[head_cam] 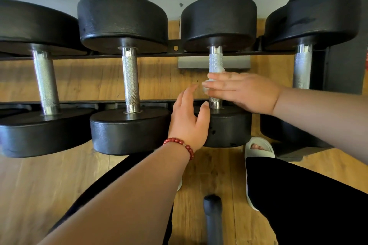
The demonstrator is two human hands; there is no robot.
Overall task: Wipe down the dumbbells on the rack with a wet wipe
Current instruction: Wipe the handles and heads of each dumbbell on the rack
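Several black dumbbells with knurled chrome handles lie across the two rails of the rack. My right hand lies flat, fingers straight, over the handle of the third dumbbell from the left, pressing a white wet wipe against the chrome. Only small bits of the wipe show past the fingers. My left hand, with a red bead bracelet at the wrist, is open with relaxed fingers by that dumbbell's near head, thumb near the handle's lower end. It holds nothing.
A neighbouring dumbbell sits close to the left, another to the right by a dark rack upright. Wooden floor below. My foot in a pale slipper is under the rack. A dark cylindrical object stands near the bottom edge.
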